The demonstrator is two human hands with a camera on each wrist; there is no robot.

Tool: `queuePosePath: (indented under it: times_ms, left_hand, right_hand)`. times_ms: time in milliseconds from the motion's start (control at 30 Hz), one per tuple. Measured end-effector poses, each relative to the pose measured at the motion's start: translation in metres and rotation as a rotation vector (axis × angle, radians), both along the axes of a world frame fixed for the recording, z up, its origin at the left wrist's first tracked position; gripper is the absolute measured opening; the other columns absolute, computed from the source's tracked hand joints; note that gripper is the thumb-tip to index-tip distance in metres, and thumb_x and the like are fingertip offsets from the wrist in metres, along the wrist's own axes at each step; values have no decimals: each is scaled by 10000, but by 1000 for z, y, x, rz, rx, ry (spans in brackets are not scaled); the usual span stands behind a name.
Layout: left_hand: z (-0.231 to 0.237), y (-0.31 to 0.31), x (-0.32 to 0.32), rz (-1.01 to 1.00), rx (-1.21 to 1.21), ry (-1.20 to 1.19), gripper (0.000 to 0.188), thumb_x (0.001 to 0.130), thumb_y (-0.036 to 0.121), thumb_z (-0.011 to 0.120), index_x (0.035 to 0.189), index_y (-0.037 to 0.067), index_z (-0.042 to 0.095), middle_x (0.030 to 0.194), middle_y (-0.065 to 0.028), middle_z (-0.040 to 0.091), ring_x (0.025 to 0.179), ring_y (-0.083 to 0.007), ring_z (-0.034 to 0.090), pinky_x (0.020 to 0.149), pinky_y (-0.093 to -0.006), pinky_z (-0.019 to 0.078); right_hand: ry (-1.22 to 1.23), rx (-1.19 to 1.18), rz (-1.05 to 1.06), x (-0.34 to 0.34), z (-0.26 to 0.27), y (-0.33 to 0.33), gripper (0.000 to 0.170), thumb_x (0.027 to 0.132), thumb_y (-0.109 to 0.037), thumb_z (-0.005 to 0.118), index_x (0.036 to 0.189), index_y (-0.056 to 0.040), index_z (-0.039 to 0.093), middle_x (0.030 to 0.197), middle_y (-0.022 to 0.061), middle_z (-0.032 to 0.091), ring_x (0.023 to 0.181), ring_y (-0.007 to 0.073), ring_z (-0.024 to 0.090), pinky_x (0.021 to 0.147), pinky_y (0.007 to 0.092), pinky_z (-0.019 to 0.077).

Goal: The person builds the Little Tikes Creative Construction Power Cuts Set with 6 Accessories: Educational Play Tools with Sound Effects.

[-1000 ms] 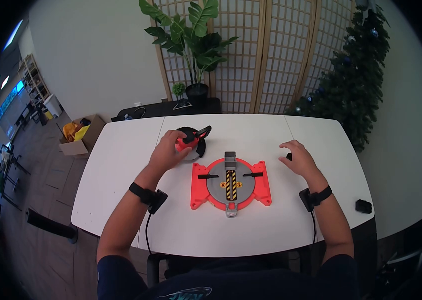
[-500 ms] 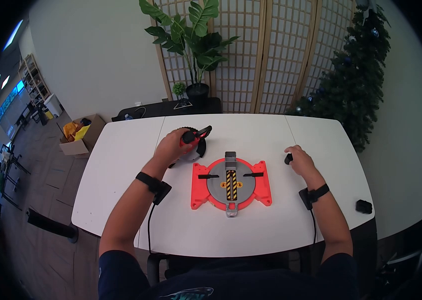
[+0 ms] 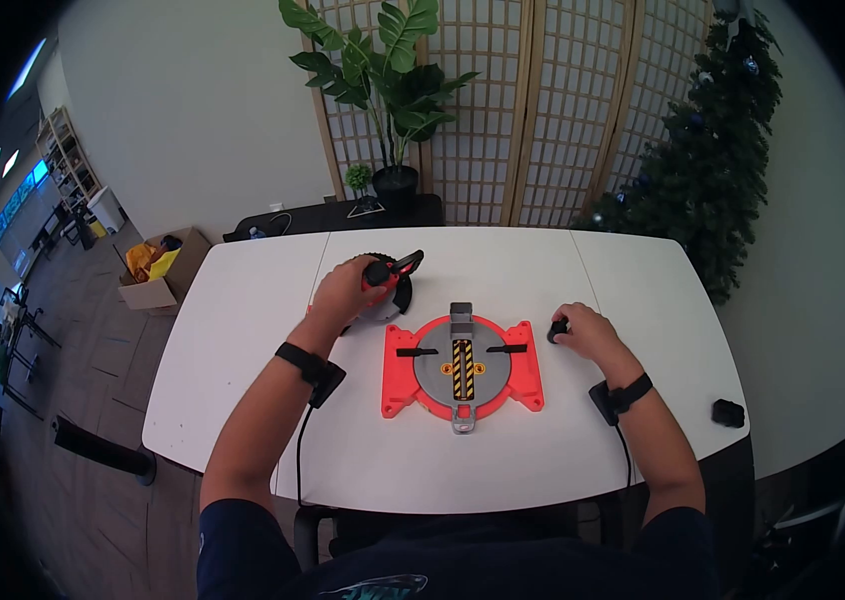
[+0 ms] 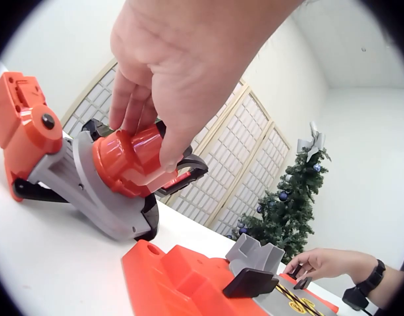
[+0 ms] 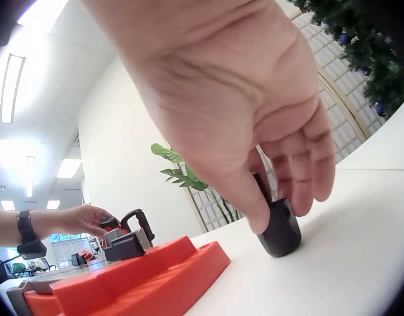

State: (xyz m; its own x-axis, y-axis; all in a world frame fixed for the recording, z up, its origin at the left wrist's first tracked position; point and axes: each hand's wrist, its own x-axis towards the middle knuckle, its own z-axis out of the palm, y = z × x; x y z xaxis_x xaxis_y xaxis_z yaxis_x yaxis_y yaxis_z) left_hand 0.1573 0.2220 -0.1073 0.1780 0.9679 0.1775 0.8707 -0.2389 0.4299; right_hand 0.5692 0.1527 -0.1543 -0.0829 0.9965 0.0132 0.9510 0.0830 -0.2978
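Note:
My left hand [image 3: 338, 298] grips the red motor housing of a toy miter saw's upper part [image 4: 126, 161], which has a grey guard and a black loop handle. This part stands on the table at the back left. In the right wrist view, my right hand [image 5: 255, 125] pinches a small black knob-like piece [image 5: 280, 229] between thumb and fingers, close over the white tabletop. Between the two hands lies the red saw base [image 3: 401, 385] with its round grey turntable [image 3: 433, 378], striped strip and two black levers.
A small black object [image 3: 729, 413] lies near the right edge of the white table [image 3: 223, 330]. Behind stand a potted plant [image 3: 396, 185] on a low black cabinet, a lattice screen [image 3: 488, 120] and a decorated tree [image 3: 703, 180]. Cables run from both wrist cameras.
My left hand has settled around the saw part's housing, its wrist shifting slightly right. My right hand has closed on the black piece and carried it left toward the base.

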Motion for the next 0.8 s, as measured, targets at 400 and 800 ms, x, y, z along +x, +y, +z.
queuePosePath:
  times_ms: [400, 800]
  left_hand:
    - [-15, 0, 0, 46, 162, 52, 510, 858, 228, 774, 1315, 88, 597, 1158, -167, 699, 1049, -349, 681, 888, -427, 542]
    - [14, -58, 32, -357, 600, 49, 511, 842, -4, 658, 1333, 67, 534, 1296, -127, 632, 1120, -323, 667, 846, -385, 587]
  right_hand:
    - [34, 47, 29, -16, 25, -19, 428, 859, -260, 784, 1217, -101, 612, 1229, 97, 626, 1039, 263, 675, 885, 382, 556]
    - [1075, -315, 191, -76, 62, -46, 447, 1048, -366, 567, 1332, -21, 548, 1172, 109, 686, 1000, 176, 677, 837, 295, 538]
